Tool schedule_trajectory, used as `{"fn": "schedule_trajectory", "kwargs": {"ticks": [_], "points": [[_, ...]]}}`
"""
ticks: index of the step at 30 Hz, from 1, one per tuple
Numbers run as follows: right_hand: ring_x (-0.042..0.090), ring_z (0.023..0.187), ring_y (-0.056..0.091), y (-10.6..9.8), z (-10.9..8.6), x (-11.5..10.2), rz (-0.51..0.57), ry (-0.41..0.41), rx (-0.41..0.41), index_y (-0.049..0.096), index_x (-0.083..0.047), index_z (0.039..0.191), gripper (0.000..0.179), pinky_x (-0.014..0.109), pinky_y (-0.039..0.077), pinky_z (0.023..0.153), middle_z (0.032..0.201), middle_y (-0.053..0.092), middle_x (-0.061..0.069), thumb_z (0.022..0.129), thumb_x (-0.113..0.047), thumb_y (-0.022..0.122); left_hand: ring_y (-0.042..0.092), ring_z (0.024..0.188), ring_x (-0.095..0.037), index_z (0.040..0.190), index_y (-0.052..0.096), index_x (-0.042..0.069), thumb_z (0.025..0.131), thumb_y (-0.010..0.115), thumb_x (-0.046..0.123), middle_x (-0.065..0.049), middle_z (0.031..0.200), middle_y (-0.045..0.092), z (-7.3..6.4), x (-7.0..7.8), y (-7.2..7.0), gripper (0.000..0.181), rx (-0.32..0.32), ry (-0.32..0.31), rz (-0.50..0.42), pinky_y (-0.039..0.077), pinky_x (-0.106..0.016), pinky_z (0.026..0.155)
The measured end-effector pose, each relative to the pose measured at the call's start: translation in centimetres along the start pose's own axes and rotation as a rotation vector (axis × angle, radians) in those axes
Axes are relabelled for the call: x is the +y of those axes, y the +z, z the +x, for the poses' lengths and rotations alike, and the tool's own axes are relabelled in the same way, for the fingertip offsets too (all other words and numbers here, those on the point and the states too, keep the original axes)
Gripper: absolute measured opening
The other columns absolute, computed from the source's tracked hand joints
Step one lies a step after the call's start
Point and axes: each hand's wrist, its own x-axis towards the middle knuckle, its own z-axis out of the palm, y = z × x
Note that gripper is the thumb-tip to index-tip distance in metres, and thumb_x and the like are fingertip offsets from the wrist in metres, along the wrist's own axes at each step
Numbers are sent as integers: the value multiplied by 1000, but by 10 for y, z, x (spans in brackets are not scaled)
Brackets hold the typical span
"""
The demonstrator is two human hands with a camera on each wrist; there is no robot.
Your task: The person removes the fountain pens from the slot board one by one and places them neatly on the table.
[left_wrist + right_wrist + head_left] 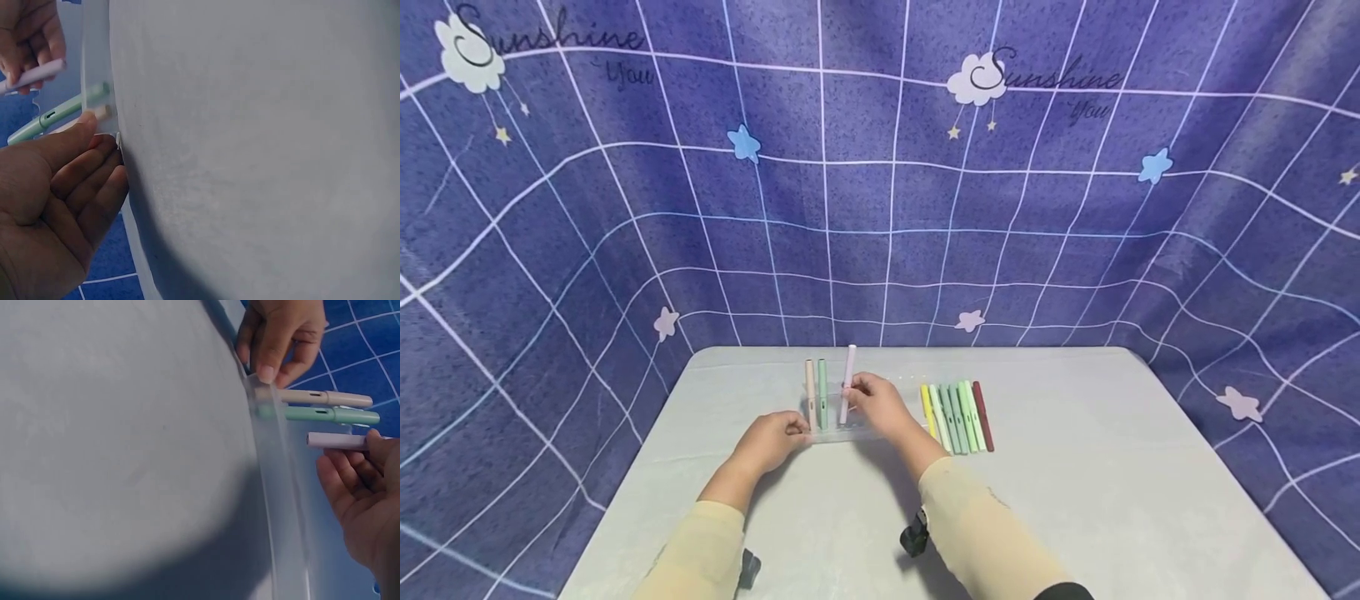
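My left hand [772,439] pinches the left front corner of a clear plastic tray [278,500], thumb on its raised front strip. Between the thumb and fingers of my right hand [880,406] is a lilac pen [851,362], tilted, its lower end just behind that strip. A beige pen [810,387] and a mint green pen [823,390] lie side by side at the tray's left end. Their lower ends show through the strip in the right wrist view. My right hand hides part of the tray in the head view.
Several pens lie in a row on the table to the right of the tray, from a yellow pen [928,407] through white and greens to a dark red pen [983,417]. A blue patterned curtain [865,192] hangs behind the white table [1075,500] and along its sides.
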Motion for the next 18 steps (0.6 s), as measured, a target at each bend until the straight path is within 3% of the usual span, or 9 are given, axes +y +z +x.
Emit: {"fn": "schedule_trajectory", "kwargs": {"ticks": [4,10,18], "points": [[37,92,69,-12,-4,-1,66,12,-24,62,5,112,22,47,59,80,102,67,26,100,-12,56,56,76,-12,89,68,23,86,75,30,10,80,67,0,-2,1,10,0,-5,0,49,-44,84],[34,87,69,-37,-14,3,84,39,-31,62,3,111,19,53,57,81,101,66,25,99,-11,57,55,75,-11,89,68,24,86,75,30,11,80,67,1,-4,3,10,-4,-4,-7,49,-43,83],[34,83,69,-78,-24,12,105,74,-22,58,7,113,22,53,58,78,103,62,32,99,-10,57,55,74,-11,89,68,24,86,75,30,11,79,67,1,-2,1,10,-2,9,-2,49,-44,83]]}}
